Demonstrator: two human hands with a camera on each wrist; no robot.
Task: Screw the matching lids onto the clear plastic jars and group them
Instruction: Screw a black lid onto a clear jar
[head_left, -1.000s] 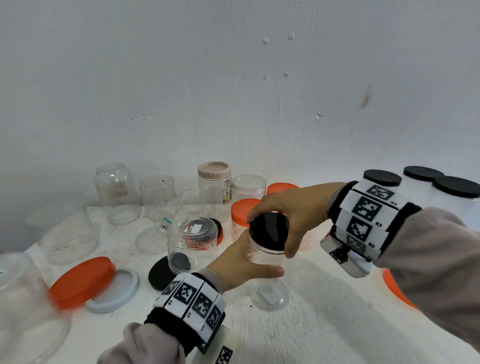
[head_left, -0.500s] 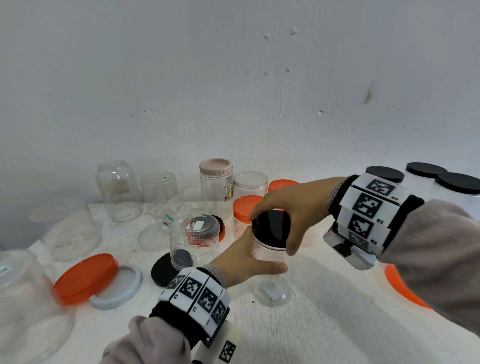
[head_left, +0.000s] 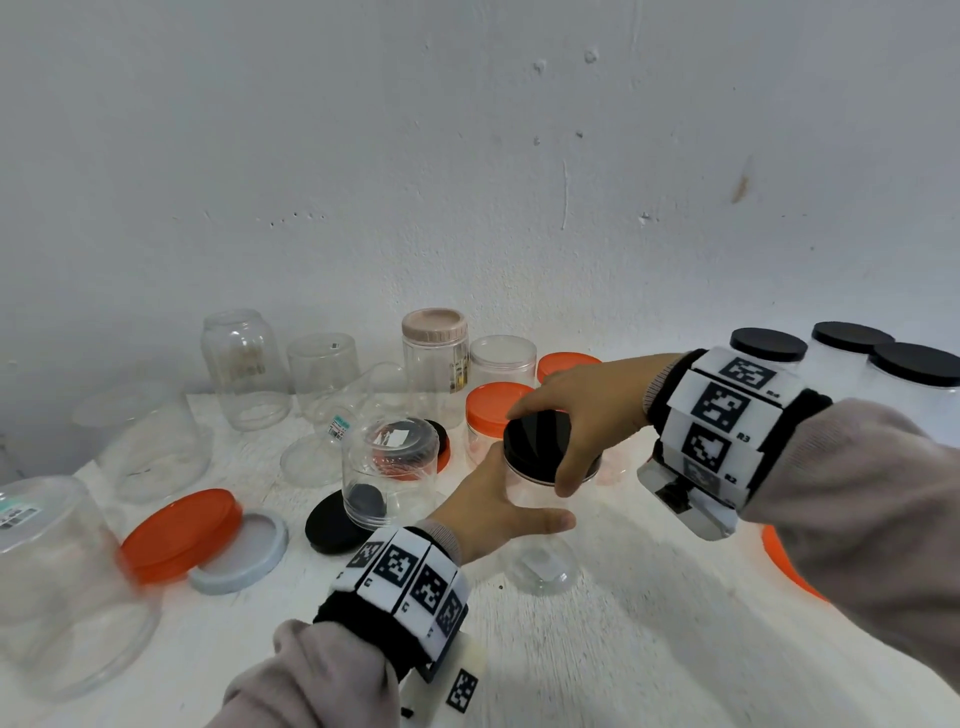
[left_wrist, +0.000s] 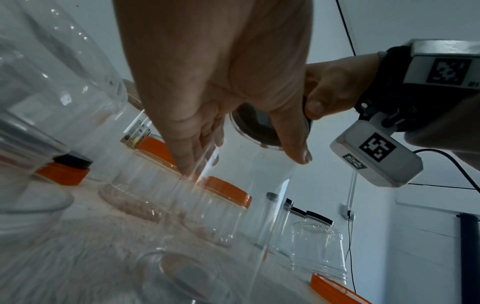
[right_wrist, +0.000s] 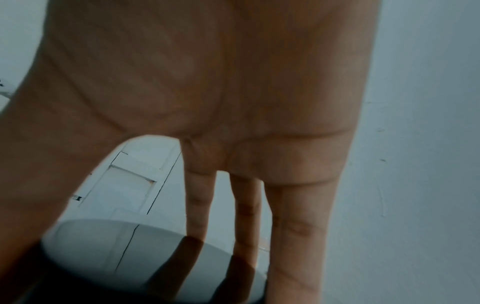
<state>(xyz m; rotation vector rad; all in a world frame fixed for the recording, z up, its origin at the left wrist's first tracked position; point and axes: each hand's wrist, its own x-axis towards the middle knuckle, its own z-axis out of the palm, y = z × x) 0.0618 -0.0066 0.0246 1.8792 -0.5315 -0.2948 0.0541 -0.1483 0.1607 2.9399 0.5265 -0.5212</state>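
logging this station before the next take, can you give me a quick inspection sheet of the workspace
surface: white table, rough finish.
job's things: clear jar with black lid on top; three black-lidded jars grouped far right; orange-lidded jars behind.
clutter: loose orange lid leaning on a white lid; loose black lid; open jars at left, some upturned.
grips: left hand holds the jar body; right hand grips the black lid.
cables: black cable on the wall, left wrist view.
surroundings: scuffed white wall.
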